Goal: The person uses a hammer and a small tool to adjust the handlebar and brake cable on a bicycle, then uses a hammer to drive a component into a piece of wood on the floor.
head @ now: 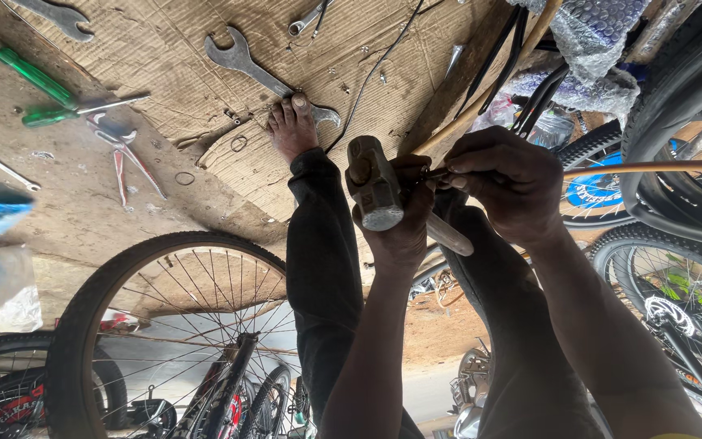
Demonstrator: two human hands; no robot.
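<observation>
Above cardboard floor | left hand [400, 223] closed around hammer [375, 191], head raised to strike | right hand [509, 183] pinching thin rod [652, 167] steady | open-end wrench [266, 75] beside bare foot [292, 126]

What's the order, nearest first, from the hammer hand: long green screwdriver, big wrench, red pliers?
From the left hand on the hammer:
1. Big wrench, up-left by the foot.
2. Red pliers, farther left.
3. Long green screwdriver, far upper left.
</observation>
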